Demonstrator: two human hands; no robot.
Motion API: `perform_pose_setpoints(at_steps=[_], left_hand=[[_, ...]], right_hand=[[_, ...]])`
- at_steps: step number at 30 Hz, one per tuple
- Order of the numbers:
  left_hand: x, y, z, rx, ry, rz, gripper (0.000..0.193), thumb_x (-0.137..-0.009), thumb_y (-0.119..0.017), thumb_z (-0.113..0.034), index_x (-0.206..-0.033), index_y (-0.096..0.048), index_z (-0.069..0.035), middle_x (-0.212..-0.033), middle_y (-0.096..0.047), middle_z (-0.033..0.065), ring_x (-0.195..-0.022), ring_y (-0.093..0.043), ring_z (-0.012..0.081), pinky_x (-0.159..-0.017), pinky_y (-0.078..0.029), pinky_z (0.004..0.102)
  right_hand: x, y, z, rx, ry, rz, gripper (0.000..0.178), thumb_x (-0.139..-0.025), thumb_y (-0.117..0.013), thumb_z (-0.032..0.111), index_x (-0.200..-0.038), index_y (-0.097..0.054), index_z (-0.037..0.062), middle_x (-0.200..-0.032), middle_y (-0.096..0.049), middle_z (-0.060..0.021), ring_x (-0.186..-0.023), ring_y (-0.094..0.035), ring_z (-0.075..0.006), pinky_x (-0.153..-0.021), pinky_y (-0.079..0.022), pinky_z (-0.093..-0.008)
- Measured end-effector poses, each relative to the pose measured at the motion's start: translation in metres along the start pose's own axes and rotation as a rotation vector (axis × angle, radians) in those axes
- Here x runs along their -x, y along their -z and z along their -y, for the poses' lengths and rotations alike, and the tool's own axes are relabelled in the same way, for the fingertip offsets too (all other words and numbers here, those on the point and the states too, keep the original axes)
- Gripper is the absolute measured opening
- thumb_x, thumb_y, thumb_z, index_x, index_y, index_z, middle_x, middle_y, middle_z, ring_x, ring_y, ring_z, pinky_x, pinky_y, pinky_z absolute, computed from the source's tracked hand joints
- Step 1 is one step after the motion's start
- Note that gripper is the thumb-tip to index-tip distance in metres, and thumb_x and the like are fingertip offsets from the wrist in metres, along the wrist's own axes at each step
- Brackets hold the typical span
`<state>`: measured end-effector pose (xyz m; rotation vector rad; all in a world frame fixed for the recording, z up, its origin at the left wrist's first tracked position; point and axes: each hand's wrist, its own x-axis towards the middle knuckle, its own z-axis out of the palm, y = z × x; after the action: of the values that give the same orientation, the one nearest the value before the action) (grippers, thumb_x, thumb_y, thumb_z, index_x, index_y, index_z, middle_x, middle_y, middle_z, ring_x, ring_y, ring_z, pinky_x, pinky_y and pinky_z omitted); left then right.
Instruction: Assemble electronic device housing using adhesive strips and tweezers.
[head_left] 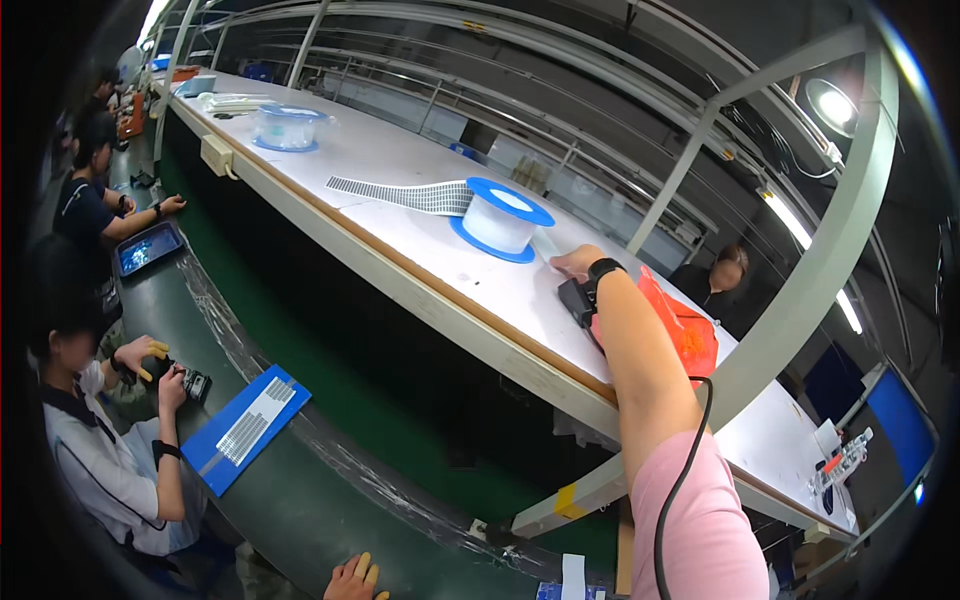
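My right hand (578,262), on a pink-sleeved arm with a black wristband, reaches over the white raised table (400,240). Its fingers are bent together beside a reel (500,222) with blue flanges and a whitish core. A pale strip edge lies by the fingertips; what they pinch is hard to see. From the reel a strip of small printed labels (400,193) runs left across the table. My left hand (352,580), with yellow finger cots, rests at the lower edge on the dark green belt (330,510), fingers apart. Its palm is cut off.
An orange-red plastic bag (685,325) lies beside my right forearm. Another reel (287,128) stands farther left. A blue board with labels (247,428) and a tray (147,249) lie on the belt, where co-workers sit. A white frame post (840,260) rises at right; a black cable (680,480) crosses my sleeve.
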<state>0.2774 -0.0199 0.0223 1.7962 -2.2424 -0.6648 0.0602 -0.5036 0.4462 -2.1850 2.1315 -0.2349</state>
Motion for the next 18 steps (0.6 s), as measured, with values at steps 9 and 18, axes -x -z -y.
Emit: perform_pose_setpoints(at_steps=[9, 18], left_hand=[[-0.002, 0.000, -0.003, 0.054, 0.006, -0.069, 0.061, -0.077, -0.051, -0.038, -0.124, -0.037, 0.000, -0.136, -0.024, 0.0176, -0.122, -0.027, 0.0329, -0.098, -0.023, 0.0462], [0.003, -0.004, 0.003, -0.107, -0.083, -0.152, 0.058, -0.075, -0.050, -0.044, -0.114, -0.049, -0.001, -0.127, -0.036, 0.0201, -0.119, -0.029, 0.0321, -0.092, -0.025, 0.0442]], right_hand=[[-0.047, 0.008, 0.004, 0.097, -0.136, 0.137, 0.041, -0.061, -0.075, 0.035, -0.084, -0.065, 0.0022, -0.078, -0.062, -0.0071, -0.065, -0.057, -0.0162, -0.058, -0.044, -0.0299], [-0.032, -0.001, 0.017, 0.193, -0.136, 0.095, 0.039, -0.063, -0.073, 0.035, -0.083, -0.065, 0.0026, -0.079, -0.064, -0.0075, -0.072, -0.060, -0.0188, -0.064, -0.045, -0.0309]])
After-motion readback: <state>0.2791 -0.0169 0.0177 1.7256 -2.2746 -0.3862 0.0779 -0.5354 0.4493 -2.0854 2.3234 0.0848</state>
